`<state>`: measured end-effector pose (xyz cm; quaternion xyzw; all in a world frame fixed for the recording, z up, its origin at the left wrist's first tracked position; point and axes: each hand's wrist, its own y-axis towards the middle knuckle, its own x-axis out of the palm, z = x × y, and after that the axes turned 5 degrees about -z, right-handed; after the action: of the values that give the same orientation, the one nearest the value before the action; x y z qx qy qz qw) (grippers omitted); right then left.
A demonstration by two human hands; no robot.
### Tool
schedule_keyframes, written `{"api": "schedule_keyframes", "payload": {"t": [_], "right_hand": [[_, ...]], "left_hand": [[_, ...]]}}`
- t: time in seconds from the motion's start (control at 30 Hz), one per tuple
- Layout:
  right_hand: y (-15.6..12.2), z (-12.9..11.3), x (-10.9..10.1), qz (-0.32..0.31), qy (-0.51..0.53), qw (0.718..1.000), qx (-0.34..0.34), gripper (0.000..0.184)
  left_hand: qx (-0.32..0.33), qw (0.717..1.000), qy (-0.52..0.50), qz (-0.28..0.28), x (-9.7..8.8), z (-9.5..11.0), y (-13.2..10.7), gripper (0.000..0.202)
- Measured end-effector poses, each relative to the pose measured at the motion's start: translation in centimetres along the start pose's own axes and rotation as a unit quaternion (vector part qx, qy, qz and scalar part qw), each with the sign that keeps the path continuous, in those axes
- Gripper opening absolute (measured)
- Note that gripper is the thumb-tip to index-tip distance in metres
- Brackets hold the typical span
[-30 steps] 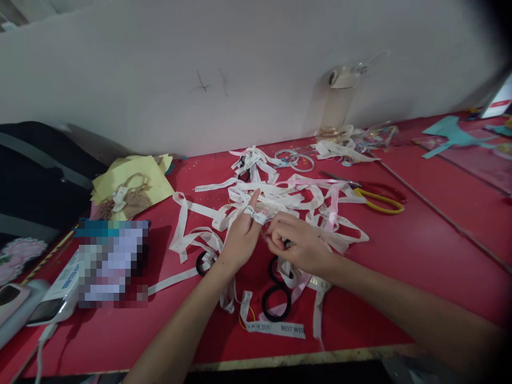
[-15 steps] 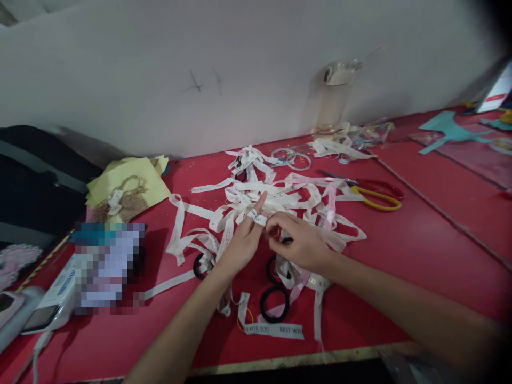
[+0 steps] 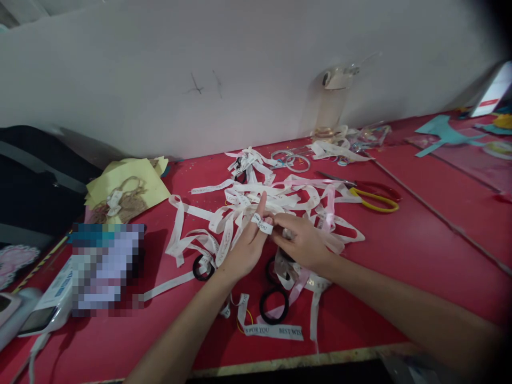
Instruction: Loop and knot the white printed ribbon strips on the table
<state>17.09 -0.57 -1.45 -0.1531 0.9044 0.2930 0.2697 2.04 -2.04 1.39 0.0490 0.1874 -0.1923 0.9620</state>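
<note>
Over the ribbon pile, my left hand [image 3: 245, 252] points its index finger up, with a white printed ribbon [image 3: 262, 224] looped round its fingers. My right hand [image 3: 302, 241] is closed, its fingertips pinching beside that loop; the exact contact is partly hidden. Beneath both hands spreads a tangle of white ribbon [image 3: 188, 208] with some pink ribbon [image 3: 330, 205]. Close to my wrists lie a large black ring [image 3: 262, 306], a smaller black ring [image 3: 195, 268] and a ribbon strip [image 3: 272, 332] with printed words, a thin yellow band [image 3: 239, 323] beside it.
Scissors [image 3: 378, 207] with red and yellow handles lie right of the pile. A clear bottle [image 3: 330, 109] stands by the wall, near clear rings [image 3: 298, 169]. Yellow paper [image 3: 156, 186], a dark bag [image 3: 36, 186] and a white device [image 3: 54, 312] sit left; a phone [image 3: 488, 98] leans far right.
My right hand's fingers have closed in toward the ribbon loop on my left hand. The loop has shifted slightly right and down. The ribbon pile has hardly moved.
</note>
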Motion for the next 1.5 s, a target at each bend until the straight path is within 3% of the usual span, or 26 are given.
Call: {"api": "schedule_keyframes", "payload": {"t": [0.3,0.57,0.7,0.83,1.1,1.33,1.5], "right_hand": [[-0.3,0.2,0.2,0.026,-0.003,1.0,0.002,0.018],[-0.1,-0.1,0.2,0.015,-0.022,0.998,0.049,0.01],[-0.1,0.1,0.2,0.014,-0.046,0.999,0.012,0.019],[-0.2,0.0,0.3,0.012,-0.06,0.998,-0.005,0.014],[0.1,-0.8,0.2,0.022,0.035,0.997,0.062,0.008],[0.3,-1.0,0.3,0.038,0.116,0.989,0.084,0.009],[0.3,-1.1,0.3,0.049,0.111,0.989,0.084,0.008]], "left_hand": [[0.032,0.999,0.014,-0.018,-0.3,0.2,0.2,0.057],[0.0,1.0,-0.013,-0.023,-0.1,-0.5,0.1,0.055],[0.01,0.999,-0.031,-0.02,-0.1,-0.3,0.0,0.056],[0.003,0.999,-0.039,-0.024,0.0,-0.5,0.0,0.055],[-0.053,0.998,-0.014,-0.017,-0.2,-1.2,0.0,0.052],[0.012,1.0,-0.007,-0.015,0.0,-0.2,0.4,0.051],[-0.001,1.0,-0.003,-0.004,0.3,-0.2,0.4,0.055]]}}
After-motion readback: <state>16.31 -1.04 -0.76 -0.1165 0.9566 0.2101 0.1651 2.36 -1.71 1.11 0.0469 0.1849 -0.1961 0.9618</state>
